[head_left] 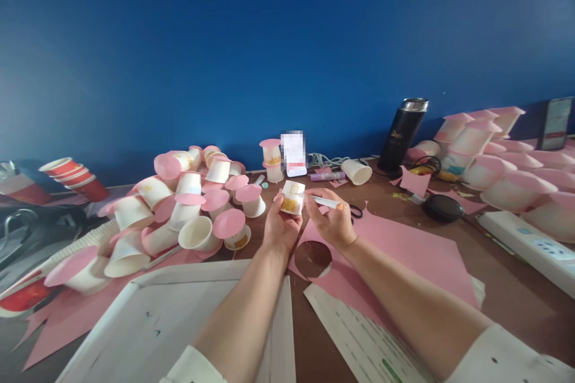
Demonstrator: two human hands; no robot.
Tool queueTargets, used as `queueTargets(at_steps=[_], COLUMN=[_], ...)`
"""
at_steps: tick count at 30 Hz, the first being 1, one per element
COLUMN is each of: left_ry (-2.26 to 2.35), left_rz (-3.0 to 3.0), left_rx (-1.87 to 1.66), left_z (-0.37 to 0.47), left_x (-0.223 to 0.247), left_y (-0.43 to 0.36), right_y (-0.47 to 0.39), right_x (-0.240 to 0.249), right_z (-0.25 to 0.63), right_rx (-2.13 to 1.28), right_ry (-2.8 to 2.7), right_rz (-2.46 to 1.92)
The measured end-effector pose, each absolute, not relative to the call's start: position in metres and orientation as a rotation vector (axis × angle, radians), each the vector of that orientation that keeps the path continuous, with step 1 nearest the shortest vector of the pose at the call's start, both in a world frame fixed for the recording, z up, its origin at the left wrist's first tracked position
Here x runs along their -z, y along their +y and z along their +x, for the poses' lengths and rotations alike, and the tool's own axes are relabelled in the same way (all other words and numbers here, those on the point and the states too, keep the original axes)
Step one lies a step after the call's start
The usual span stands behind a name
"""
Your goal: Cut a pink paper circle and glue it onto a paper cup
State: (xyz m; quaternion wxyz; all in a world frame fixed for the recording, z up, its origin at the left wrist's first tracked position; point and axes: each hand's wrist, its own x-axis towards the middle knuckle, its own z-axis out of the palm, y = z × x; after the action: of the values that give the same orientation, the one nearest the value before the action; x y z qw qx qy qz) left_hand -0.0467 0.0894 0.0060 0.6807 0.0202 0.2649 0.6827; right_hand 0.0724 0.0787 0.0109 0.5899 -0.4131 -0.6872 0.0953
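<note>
In the middle of the head view, my left hand (282, 224) wraps round a small white paper cup (293, 196), bottom end up, with a golden pattern near its lower rim and a drawn yellow square on its side. My right hand (335, 218) grips a white marker (326, 201), its tip end close to the cup's right side; whether it touches I cannot tell. Under the right hand lies a pink sheet (404, 245) with a round hole cut in it. Black scissors (356, 211) show partly behind that hand.
Many cups with pink discs (229, 224) crowd the left, more stand at right. A phone (293, 154) leans on the blue wall beside stacked cups (272, 160). A black bottle (402, 134), a power strip (530, 245) and a white tray (179, 317) surround the work spot.
</note>
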Motion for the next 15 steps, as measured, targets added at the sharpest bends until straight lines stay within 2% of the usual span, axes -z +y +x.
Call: queueTargets(at_steps=[15], left_ry=[0.624], left_rz=[0.082], left_rx=[-1.519], left_z=[-0.0415], left_x=[-0.0056], left_y=[0.0883], right_y=[0.0775], right_x=[-0.0131], right_z=[0.0718], right_rx=[-0.19], right_ry=[-1.613], right_rz=[-0.958])
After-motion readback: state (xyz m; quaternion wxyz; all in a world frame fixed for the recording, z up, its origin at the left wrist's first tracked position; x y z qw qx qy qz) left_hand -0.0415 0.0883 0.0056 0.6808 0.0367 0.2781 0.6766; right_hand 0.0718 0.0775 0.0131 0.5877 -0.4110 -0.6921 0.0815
